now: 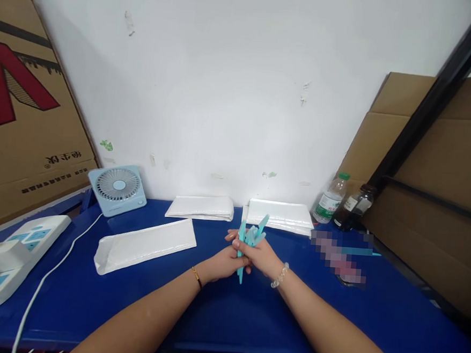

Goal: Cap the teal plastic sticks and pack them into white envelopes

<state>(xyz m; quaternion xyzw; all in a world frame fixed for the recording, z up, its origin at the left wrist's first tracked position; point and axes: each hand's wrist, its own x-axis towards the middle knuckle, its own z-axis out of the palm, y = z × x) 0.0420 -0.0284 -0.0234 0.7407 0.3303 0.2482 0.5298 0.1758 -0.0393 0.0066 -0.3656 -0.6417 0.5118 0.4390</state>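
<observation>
If the grip eases, some of the turquoise pieces [252, 234], bunched at uneven angles just in front of the folded white stack [280, 213] and a little to its left, could slip out and scatter on the blue tabletop [209, 325]; too hard a squeeze might bend a thin one. The left hand [227, 263] is curled narrowly about the lower part of the bunch, in front of the stack and to its left, and the right hand [262, 256], also before the stack, wraps the pieces too; the fingers overlap, so I can't tell which bears more of the hold
</observation>
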